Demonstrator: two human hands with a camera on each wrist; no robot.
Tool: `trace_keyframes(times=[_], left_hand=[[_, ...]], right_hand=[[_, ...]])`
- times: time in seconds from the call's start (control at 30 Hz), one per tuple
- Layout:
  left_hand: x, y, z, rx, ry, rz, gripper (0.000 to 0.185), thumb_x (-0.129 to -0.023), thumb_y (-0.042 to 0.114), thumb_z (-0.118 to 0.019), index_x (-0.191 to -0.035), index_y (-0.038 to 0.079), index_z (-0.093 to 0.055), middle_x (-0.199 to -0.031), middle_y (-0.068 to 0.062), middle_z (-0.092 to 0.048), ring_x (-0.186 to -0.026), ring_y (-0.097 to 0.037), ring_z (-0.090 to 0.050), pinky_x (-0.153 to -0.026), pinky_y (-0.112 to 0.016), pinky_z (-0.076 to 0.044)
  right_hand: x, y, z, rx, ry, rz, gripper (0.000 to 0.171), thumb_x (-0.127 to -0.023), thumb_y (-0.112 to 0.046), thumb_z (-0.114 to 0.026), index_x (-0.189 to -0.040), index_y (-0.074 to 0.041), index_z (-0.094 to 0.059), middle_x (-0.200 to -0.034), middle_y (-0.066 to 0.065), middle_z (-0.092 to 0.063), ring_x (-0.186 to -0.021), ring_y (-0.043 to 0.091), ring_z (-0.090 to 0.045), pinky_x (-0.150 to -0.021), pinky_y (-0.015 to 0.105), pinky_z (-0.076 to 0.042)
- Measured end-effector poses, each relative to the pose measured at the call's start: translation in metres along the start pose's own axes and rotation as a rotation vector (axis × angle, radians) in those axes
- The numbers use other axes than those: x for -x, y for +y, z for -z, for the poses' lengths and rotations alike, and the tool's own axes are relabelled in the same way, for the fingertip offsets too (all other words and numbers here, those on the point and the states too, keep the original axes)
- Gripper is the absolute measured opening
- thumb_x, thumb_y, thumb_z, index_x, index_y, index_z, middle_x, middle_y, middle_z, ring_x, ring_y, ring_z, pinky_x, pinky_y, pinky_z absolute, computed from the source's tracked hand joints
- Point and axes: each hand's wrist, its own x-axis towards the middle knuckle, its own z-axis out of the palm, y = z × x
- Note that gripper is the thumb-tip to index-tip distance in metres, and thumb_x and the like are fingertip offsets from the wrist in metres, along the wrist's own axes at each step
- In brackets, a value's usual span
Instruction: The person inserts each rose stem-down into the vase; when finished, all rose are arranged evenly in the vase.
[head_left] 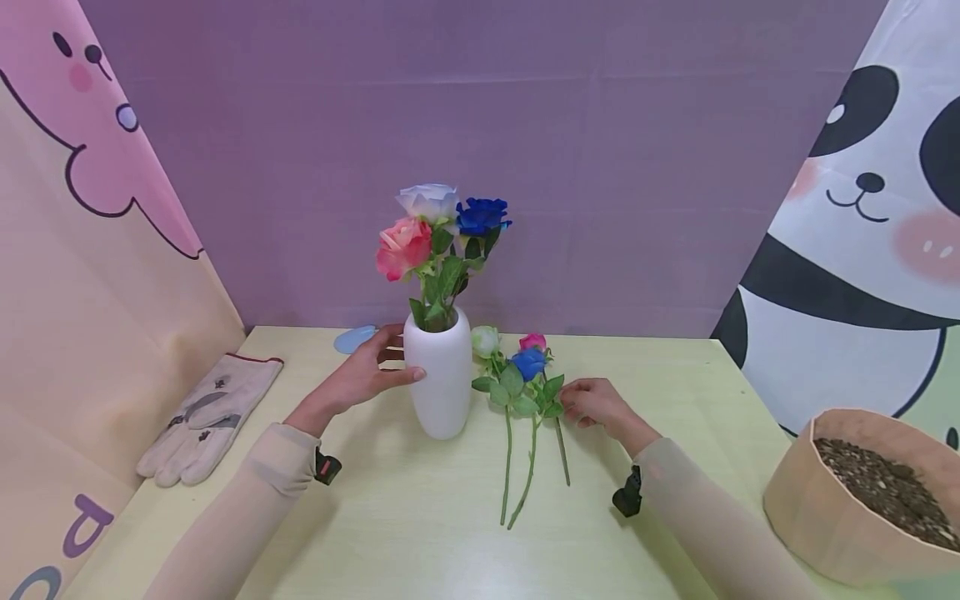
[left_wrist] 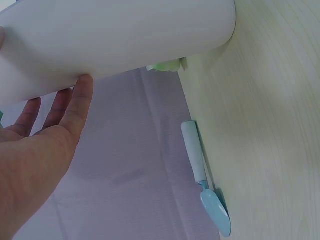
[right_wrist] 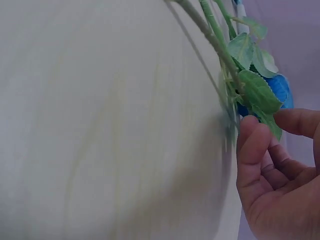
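A white vase stands upright with a white rose, a pink rose and a dark blue rose in it. My left hand grips its left side, thumb in front, fingers behind; in the left wrist view fingertips rest on the vase wall. Beside the vase lie a blue rose, a magenta rose and a pale green-white rose, stems towards me. At their right edge is my right hand, its thumb and forefinger apart around a green leaf.
A pair of work gloves lies at the left edge. Behind my left hand is a light blue trowel. A tan pot with soil stands at the right front. A purple cloth hangs behind the table.
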Motion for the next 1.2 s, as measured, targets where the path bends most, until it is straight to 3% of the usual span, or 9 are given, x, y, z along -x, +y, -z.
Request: trace_keyframes(times=[0.7,1.2], left_hand=[[0.001,0.002,-0.001,-0.007,0.002,-0.005,0.079,-0.088,0.032,-0.078,-0.151,0.018,-0.033,-0.143,-0.008,-0.047,-0.134,-0.035,-0.049,-0.102,-0.049,-0.054],[0.000,0.001,0.000,-0.006,-0.001,-0.020,0.079,-0.088,0.032,-0.078,-0.152,0.019,-0.032,-0.143,-0.008,-0.048,-0.133,-0.035,-0.050,-0.101,-0.047,-0.054]], right_hand=[[-0.012,0.002,-0.007,0.055,-0.035,-0.013,0.040,-0.100,-0.020,-0.059,-0.132,0.003,-0.060,-0.081,-0.001,-0.067,-0.067,0.009,-0.059,-0.055,0.023,-0.048],[-0.007,-0.002,-0.002,0.038,-0.022,0.006,0.037,-0.100,-0.019,-0.058,-0.130,0.002,-0.060,-0.089,0.002,-0.069,-0.072,0.010,-0.063,-0.058,0.025,-0.047]])
